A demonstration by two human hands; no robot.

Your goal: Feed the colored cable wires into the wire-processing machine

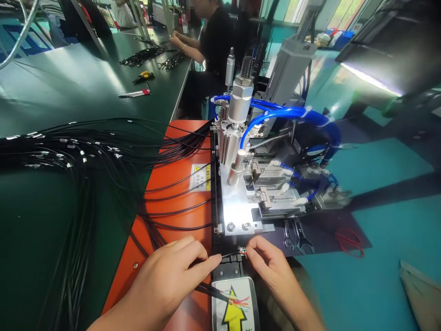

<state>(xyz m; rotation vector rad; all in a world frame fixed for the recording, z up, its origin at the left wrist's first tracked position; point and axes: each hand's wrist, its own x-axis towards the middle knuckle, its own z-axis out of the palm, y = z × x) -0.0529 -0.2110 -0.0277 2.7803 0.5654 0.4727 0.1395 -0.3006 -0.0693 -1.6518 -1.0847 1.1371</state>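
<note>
A thin black cable (230, 254) with coloured wires at its end lies just below the metal machine (237, 197). My left hand (172, 276) is closed around the cable, thumb and finger pressed together on it. At the cable's wire end, my right hand (267, 259) pinches the small coloured wires. Below my hands, another group of black cables with bare red, yellow and green wires (239, 302) rests on a white plate with a yellow arrow (234, 317).
Many black cables (79, 147) spread over the green table (31, 230) and orange panel (179, 174). Blue hoses (292, 112) arch over the machine. Wrenches (299, 239) and red-handled scissors (349, 242) lie right. Pliers (144, 77) and a person (217, 41) are farther back.
</note>
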